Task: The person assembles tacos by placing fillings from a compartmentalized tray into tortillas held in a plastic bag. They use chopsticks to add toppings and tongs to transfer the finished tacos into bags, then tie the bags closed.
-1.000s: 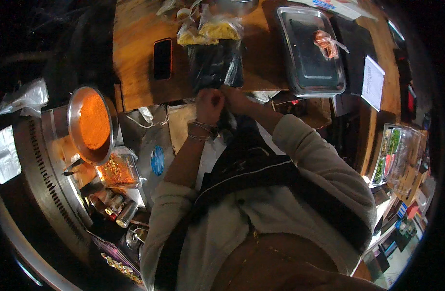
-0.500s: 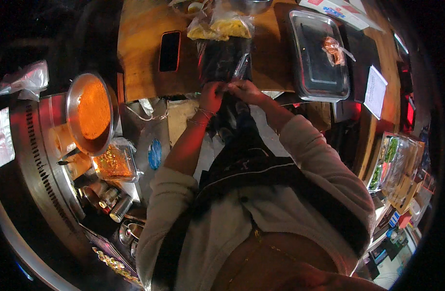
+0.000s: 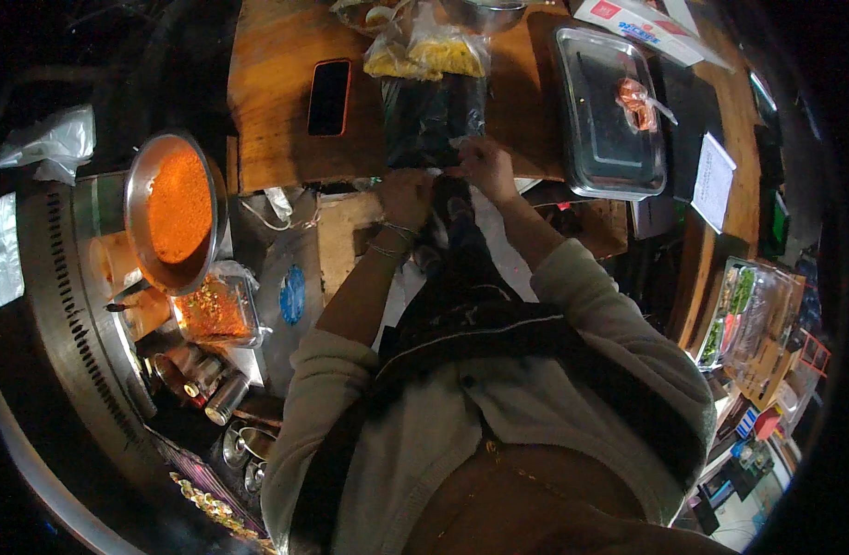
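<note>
A dark, glossy plastic bag (image 3: 434, 116) lies flat on the wooden table and reaches its near edge. My left hand (image 3: 404, 196), in dim light, is closed at the bag's near end, just off the table edge. My right hand (image 3: 486, 170) is closed with its fingertips pinched at the bag's near right corner. What exactly lies between the fingertips is too small and dark to see. At the bag's far end rests a clear plastic bag (image 3: 434, 57) with yellow food in it.
A phone (image 3: 329, 98) lies left of the bags. To the right stands a clear-lidded tray (image 3: 611, 148) with a small wrapped reddish item (image 3: 635, 104) on top. Farther left are a metal bowl of orange powder (image 3: 177, 208) and a container of red flakes (image 3: 216, 310). Packed greens (image 3: 741, 289) sit far right.
My hands, close together before, have moved slightly apart; the right has risen a little and the left has dropped. The red light over the scene has faded.
</note>
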A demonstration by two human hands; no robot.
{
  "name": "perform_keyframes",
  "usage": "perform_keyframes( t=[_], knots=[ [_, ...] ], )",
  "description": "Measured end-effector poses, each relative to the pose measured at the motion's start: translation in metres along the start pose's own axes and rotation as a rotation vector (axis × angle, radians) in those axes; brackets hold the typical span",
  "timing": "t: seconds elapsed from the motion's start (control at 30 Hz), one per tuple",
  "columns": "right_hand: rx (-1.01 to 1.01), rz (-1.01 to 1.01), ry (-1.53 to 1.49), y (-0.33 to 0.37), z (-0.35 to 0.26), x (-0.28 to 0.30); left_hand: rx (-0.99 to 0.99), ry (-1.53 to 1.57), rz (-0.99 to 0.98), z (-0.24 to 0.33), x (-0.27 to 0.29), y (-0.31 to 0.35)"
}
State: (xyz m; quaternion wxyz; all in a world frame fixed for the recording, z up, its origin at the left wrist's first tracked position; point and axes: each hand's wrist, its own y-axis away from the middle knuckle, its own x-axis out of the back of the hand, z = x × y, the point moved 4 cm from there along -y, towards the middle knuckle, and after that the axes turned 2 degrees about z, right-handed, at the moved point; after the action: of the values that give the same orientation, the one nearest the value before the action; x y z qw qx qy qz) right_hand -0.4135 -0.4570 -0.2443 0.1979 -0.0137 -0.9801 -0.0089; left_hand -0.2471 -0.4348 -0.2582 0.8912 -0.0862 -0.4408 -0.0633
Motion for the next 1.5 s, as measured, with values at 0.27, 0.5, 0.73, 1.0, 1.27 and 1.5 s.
perform_keyframes(
  t=[0.27,0.5,0.73,1.0,1.27,1.5],
  knots=[
    [-0.056,-0.041,-0.169,-0.006,0.008,0.002,-0.243,0.314,0.179,0.011,0.006,-0.028],
    [0.096,-0.197,-0.109,-0.009,-0.005,-0.019,0.116,0.439,-0.016,0.003,-0.015,-0.019],
    [0.052,-0.283,0.18,-0.003,-0.007,-0.022,0.222,0.412,0.079,0.001,-0.01,-0.02],
    [-0.136,-0.325,0.294,-0.008,0.009,-0.037,0.082,-0.006,-0.023,0.026,0.013,-0.002],
    [0.528,-0.425,0.514,0.016,-0.001,-0.049,0.009,0.192,0.022,0.044,0.018,0.019],
    [0.521,-0.304,0.295,0.018,-0.005,-0.05,-0.296,-0.022,0.051,0.062,0.029,0.016]
  ],
)
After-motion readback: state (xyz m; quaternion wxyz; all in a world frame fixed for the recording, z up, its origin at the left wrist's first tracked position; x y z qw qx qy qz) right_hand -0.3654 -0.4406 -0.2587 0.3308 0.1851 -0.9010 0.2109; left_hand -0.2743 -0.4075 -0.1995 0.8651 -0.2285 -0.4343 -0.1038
